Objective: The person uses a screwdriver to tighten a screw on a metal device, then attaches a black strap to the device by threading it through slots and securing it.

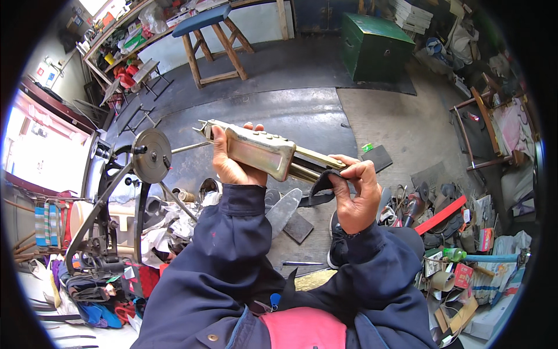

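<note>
A gold-coloured metal device (258, 152) with a box-like ribbed body, long narrow bars and a pronged end is held up before me, tilted down to the right. My left hand (232, 166) is wrapped round its body near the pronged end, the thumb on this side and fingertips showing over the top. At the other end my right hand (359, 200) pinches a black flexible strip (321, 185) against the bars. The strip curls round beneath the bars. What fastens it there, if anything, is hidden by my fingers.
A hand-cranked machine with a round wheel (152, 156) stands at left. Tools and scraps, a red bar (440, 215) among them, crowd the right. Below my hands lie a pale blade-shaped piece (283, 210) and a dark block (299, 228). Farther off are a stool (203, 21) and a green chest (375, 46).
</note>
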Motion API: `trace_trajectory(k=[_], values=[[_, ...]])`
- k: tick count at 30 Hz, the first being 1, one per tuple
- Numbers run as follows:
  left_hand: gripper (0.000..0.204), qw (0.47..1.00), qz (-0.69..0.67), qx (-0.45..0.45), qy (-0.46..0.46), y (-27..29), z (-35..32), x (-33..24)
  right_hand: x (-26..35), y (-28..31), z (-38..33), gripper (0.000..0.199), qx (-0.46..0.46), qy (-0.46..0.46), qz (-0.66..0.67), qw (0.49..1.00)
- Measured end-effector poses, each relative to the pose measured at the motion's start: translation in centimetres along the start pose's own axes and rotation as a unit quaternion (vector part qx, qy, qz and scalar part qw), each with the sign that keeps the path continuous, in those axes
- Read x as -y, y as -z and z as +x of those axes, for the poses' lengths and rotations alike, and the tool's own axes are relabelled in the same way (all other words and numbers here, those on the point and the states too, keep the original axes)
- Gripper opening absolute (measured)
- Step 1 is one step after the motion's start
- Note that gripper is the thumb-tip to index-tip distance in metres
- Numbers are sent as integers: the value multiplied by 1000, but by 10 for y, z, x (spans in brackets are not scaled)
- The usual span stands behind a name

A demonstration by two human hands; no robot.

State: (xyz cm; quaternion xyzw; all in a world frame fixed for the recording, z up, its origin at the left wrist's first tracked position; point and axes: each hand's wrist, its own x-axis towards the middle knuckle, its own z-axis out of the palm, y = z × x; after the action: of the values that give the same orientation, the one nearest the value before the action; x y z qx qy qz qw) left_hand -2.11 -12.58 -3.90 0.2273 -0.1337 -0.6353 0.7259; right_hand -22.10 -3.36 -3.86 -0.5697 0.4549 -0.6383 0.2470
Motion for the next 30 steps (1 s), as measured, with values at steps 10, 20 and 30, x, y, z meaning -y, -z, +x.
trace_trajectory(k=[10,20,30], values=[[48,996,-51,-73,-9,24,10,0,-5,3,2,14,5,-150,277,949],[57,987,-72,106,-91,27,18,-37,19,-14,-9,15,165,-319,439,824],[55,984,-52,131,-113,17,12,-31,13,-43,-23,10,67,-305,435,845]])
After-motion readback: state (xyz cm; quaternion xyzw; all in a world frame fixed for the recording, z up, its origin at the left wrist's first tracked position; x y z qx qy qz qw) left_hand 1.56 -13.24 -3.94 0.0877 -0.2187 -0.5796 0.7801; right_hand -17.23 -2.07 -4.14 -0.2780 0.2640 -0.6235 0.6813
